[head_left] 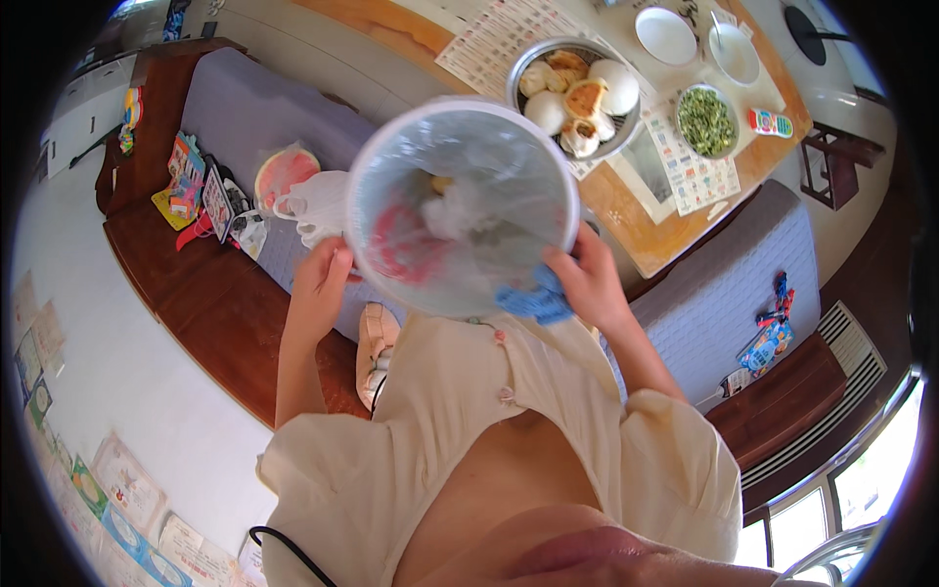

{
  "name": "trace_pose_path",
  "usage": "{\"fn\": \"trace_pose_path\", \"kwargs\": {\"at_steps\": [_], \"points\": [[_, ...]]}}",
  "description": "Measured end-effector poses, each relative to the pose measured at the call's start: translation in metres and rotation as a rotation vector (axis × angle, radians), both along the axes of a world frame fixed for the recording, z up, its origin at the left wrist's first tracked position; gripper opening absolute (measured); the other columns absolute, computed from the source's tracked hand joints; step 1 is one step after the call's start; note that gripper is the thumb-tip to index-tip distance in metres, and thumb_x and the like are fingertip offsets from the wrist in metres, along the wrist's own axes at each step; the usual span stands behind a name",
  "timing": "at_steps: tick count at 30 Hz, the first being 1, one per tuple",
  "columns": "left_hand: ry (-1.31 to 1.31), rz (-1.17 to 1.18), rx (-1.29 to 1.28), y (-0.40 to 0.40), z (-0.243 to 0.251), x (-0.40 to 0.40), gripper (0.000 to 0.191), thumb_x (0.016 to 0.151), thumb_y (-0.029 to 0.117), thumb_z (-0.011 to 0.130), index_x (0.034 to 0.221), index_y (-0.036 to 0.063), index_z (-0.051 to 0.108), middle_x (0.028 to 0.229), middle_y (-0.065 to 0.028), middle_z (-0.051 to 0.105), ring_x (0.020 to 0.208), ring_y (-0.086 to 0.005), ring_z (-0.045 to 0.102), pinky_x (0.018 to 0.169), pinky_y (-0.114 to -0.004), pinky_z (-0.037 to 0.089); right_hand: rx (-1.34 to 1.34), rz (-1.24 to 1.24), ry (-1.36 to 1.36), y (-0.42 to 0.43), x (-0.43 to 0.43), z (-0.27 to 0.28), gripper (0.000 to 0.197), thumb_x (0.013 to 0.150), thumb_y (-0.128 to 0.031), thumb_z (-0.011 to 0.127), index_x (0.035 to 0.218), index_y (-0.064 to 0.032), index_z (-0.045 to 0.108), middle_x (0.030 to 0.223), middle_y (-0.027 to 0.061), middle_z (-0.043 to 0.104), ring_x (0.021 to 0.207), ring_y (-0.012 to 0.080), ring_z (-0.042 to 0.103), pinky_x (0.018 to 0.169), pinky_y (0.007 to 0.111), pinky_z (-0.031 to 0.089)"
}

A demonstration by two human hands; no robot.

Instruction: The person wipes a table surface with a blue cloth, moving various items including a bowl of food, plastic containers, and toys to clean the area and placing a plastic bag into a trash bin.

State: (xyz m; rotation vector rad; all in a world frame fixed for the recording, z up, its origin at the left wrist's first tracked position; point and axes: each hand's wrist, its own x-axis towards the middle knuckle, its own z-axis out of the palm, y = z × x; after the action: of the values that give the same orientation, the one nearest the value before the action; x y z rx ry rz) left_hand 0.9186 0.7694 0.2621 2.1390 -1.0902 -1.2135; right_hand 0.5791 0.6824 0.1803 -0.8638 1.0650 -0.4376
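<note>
A round waste bin (463,104) with a pale rim is held up in front of my chest. Its clear plastic liner (513,165) contains a crumpled whitish bag or tissue (455,213) and something red (407,246), both blurred. My left hand (319,282) is against the bin's left side, its fingertips partly hidden beneath the rim. On the other side, my right hand (587,279) grips the rim and pinches a crumpled blue cloth (539,297), which hangs over the bin's near right edge.
Beyond the bin is a wooden table (623,227) with a steamer of buns (546,114), chopped greens (706,121), a white bowl (666,37) and another bowl holding a spoon (733,59). A cushioned wooden bench (271,95) at left bears cut watermelon (286,172) and a white plastic bag (323,202).
</note>
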Motion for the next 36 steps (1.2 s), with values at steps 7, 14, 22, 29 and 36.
{"fn": "trace_pose_path", "kwargs": {"at_steps": [7, 14, 22, 29, 36], "points": [[0.517, 0.441, 0.205, -0.022, -0.085, 0.158, 0.039, 0.104, 0.026, 0.055, 0.134, 0.0019, 0.056, 0.126, -0.0093, 0.065, 0.11, -0.0213, 0.066, 0.095, -0.039, 0.057, -0.213, 0.117, 0.066, -0.079, 0.207, -0.072, 0.024, 0.092, -0.018, 0.065, 0.101, 0.0032, 0.06, 0.081, 0.0133, 0.066, 0.068, 0.0194, 0.06, 0.066, 0.035, 0.051], [0.737, 0.716, 0.233, -0.091, -0.236, 0.26, 0.036, 0.1, 0.017, 0.056, 0.133, 0.0035, 0.053, 0.126, -0.0097, 0.064, 0.113, -0.0243, 0.065, 0.1, -0.041, 0.055, -0.049, -0.046, 0.42, -0.138, 0.308, -0.165, 0.052, 0.091, -0.042, 0.075, 0.114, 0.0031, 0.066, 0.089, 0.0128, 0.072, 0.075, 0.0181, 0.066, 0.07, 0.032, 0.054], [1.001, 1.14, 0.202, -0.15, -0.456, 0.275, 0.032, 0.096, 0.015, 0.051, 0.123, -0.0003, 0.053, 0.125, -0.0141, 0.063, 0.115, -0.0307, 0.065, 0.1, -0.044, 0.054, 0.697, -0.424, 0.066, -0.174, 0.288, -0.17, 0.037, 0.104, -0.031, 0.058, 0.131, -0.0062, 0.061, 0.104, 0.0051, 0.072, 0.084, 0.0157, 0.072, 0.07, 0.031, 0.06], [1.049, 1.083, 0.288, -0.161, -0.618, 0.296, 0.031, 0.098, 0.022, 0.047, 0.12, 0.0019, 0.055, 0.124, -0.0147, 0.064, 0.12, -0.0326, 0.064, 0.099, -0.043, 0.054, 0.497, -0.626, 0.104, -0.215, 0.292, -0.146, 0.043, 0.11, -0.035, 0.043, 0.148, -0.0147, 0.047, 0.127, 0.0039, 0.064, 0.107, 0.0183, 0.068, 0.089, 0.039, 0.059], [1.189, 0.975, 0.348, -0.176, -0.669, 0.303, 0.051, 0.106, 0.045, 0.047, 0.133, 0.0011, 0.049, 0.122, -0.0103, 0.063, 0.114, -0.0359, 0.065, 0.093, -0.046, 0.057, 0.146, -0.722, 0.156, -0.256, 0.257, -0.151, 0.05, 0.111, -0.035, 0.036, 0.154, -0.0109, 0.035, 0.141, 0.01, 0.055, 0.122, 0.0243, 0.061, 0.097, 0.043, 0.056]]}}
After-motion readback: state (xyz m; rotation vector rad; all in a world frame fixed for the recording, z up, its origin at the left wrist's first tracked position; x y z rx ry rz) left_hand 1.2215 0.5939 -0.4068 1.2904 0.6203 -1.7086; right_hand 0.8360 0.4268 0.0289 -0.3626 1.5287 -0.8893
